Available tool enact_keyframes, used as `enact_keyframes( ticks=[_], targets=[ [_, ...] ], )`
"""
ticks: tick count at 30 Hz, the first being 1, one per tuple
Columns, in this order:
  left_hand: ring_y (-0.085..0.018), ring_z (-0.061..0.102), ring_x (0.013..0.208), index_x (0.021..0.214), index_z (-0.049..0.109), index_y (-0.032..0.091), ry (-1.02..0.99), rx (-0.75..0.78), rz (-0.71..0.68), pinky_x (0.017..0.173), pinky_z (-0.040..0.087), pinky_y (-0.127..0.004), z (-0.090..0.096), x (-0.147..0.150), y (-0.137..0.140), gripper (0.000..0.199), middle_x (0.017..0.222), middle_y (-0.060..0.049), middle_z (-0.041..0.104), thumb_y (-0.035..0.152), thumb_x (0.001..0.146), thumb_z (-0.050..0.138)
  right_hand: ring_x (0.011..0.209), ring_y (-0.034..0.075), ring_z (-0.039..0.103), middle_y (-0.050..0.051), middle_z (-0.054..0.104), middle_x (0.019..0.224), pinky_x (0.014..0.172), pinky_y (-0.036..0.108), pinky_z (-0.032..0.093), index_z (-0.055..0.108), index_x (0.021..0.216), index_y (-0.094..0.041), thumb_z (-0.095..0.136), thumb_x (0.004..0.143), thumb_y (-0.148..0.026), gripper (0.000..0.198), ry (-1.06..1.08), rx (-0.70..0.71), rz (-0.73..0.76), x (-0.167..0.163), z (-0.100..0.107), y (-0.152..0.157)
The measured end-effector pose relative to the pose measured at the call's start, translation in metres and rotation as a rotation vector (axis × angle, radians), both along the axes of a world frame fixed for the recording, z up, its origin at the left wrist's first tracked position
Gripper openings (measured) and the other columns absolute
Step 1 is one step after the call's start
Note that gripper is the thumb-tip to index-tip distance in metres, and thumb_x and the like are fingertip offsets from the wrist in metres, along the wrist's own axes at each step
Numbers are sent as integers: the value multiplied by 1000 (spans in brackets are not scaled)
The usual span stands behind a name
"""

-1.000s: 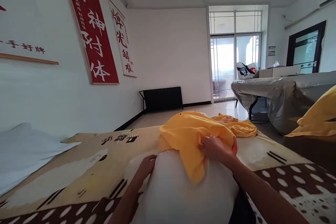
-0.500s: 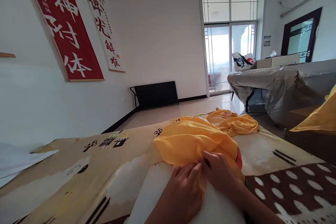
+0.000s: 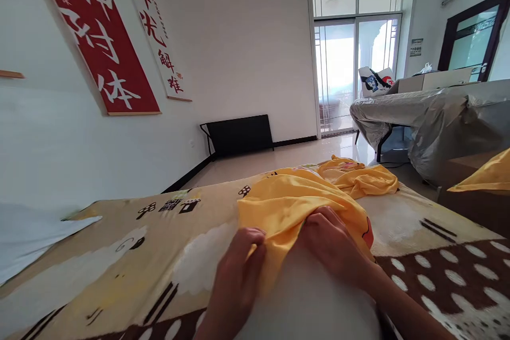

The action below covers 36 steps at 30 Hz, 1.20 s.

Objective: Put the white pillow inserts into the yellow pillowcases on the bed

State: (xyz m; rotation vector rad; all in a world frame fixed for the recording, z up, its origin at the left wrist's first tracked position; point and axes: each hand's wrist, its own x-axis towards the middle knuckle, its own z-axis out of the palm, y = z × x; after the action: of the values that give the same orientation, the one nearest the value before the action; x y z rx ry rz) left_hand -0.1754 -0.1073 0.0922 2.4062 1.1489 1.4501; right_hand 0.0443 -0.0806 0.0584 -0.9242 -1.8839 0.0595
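- Left hand [image 3: 241,265]: reaching forward, thumb and fingers pinched closed on the near edge of the thin yellow fabric cover [image 3: 287,188].
- Right hand [image 3: 332,244]: forearm in from lower right, fingers curled tight on the same edge.
- Cover: bunched over far end of the plain white pillow [image 3: 314,297], on the beige sheep-print blanket [image 3: 207,255].
- Room: white walls, glass sliding door [image 3: 337,79], plastic-draped table [image 3: 422,111] at right.
- Writing: red hanging scroll [image 3: 107,48] reads 神附体; white hanging scroll [image 3: 157,26], 光解难. Wall sign [image 3: 416,48] too small.
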Motion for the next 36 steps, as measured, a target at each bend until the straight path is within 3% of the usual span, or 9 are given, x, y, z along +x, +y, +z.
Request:
enact_keyframes(
  ticks=[4,7,10,17,21,25,29,33,36],
  targets=[
    [-18,59,103,84,55,22,-450,-71,90,86,48,-24,24,-21,-17,14,102,-5,64,33,88,48,110,28,45,13,50,121,91,43,38,46,121,-18,53,71,-15,50,-43,82,-397,3,-12,16],
    [-15,60,85,81,54,22,-580,-156,245,71,47,-18,32,-26,-24,16,91,-2,66,37,84,54,112,30,46,15,52,124,92,44,34,48,123,-16,51,70,-15,53,-80,42,-595,11,-20,29],
    [-9,49,63,79,54,21,-657,-201,316,53,38,-16,30,-31,-13,19,78,2,60,40,81,55,106,25,53,9,63,111,90,39,32,59,104,-19,47,71,-11,36,-118,4,-591,26,-16,32],
    [-11,42,54,71,49,20,-781,-261,110,49,35,-20,16,-40,20,26,59,3,47,45,75,58,73,18,58,2,69,77,75,30,35,61,70,-20,43,66,-7,23,-63,10,-608,50,13,0],
    [-12,43,58,65,47,20,-631,-209,169,54,33,-23,21,-24,-12,30,59,3,45,45,82,51,65,15,55,1,64,68,67,26,36,58,68,-20,39,65,-7,23,3,218,-467,48,25,-26],
    [-12,39,54,63,50,20,-349,-113,351,53,28,-25,28,-21,-43,31,57,3,42,44,82,49,53,10,46,-3,53,58,54,21,33,52,65,-19,39,63,-7,18,57,199,-245,43,34,-51],
    [-12,39,51,64,54,20,-95,-324,297,50,32,-24,28,-49,-36,37,54,4,41,54,78,52,59,9,50,-3,56,61,56,19,34,53,65,-19,40,59,-6,19,-75,-78,-34,29,33,-69],
    [-15,51,53,93,63,21,351,-653,121,52,40,-23,21,-73,-8,43,56,3,56,58,81,45,71,13,59,-1,66,71,64,21,38,63,74,-21,52,67,-10,16,-493,-432,250,19,32,-71],
    [-17,59,62,109,60,19,363,-487,275,61,47,-26,13,-77,12,51,71,-2,64,59,83,41,65,13,60,-1,67,69,60,20,40,67,78,-21,64,74,-26,8,-471,-636,436,28,39,-61]
  ],
)
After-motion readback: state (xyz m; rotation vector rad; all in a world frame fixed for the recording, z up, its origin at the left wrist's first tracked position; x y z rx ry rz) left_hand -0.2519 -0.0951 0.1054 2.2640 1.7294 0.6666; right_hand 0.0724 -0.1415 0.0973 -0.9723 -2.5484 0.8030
